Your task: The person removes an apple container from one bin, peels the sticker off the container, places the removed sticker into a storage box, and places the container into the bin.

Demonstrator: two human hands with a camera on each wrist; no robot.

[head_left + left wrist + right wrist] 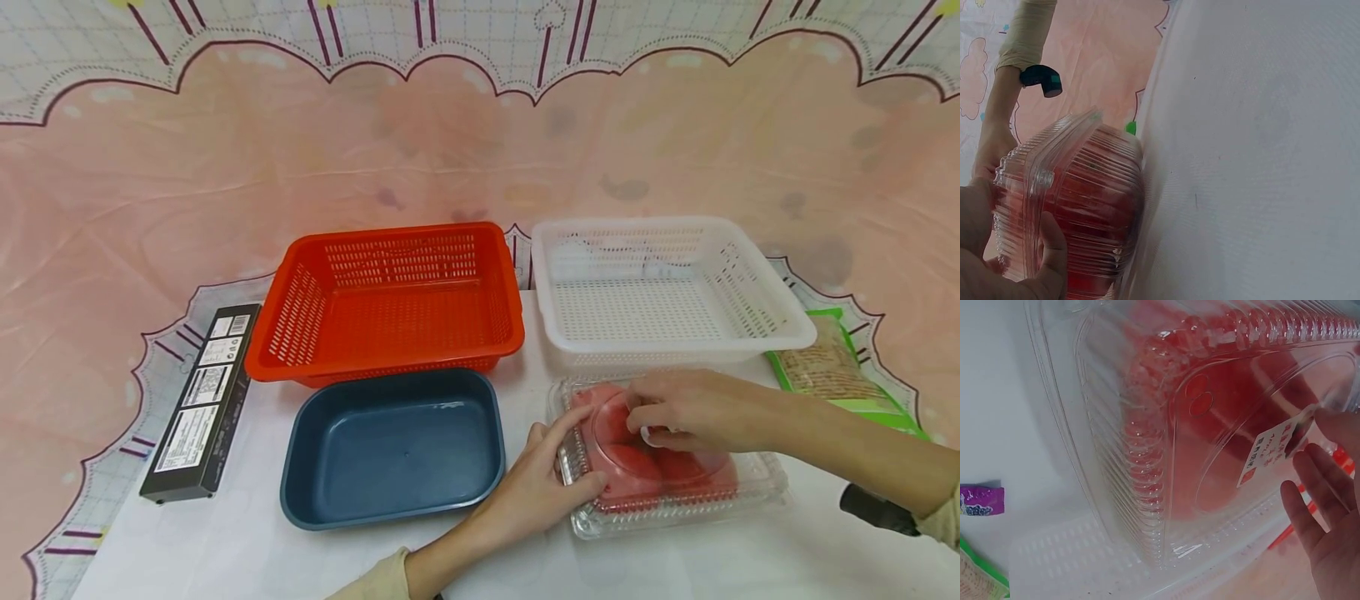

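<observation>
On the table (240, 550), nearer to its right edge than its left, the clear box (663, 492) stands closed, and the left hand (543, 475) grips its left side. The right hand (693, 408) seems to pinch the label (1269, 447) on top; I judge that peeling is the present step, and the next move asks for a slow, even pull with the box held firm.

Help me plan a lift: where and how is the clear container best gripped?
Probably by both short ends, coming from left and right: the clear container lies flat, its rim juts out as a ledge, and the white basket stands close along its far long side.
</observation>
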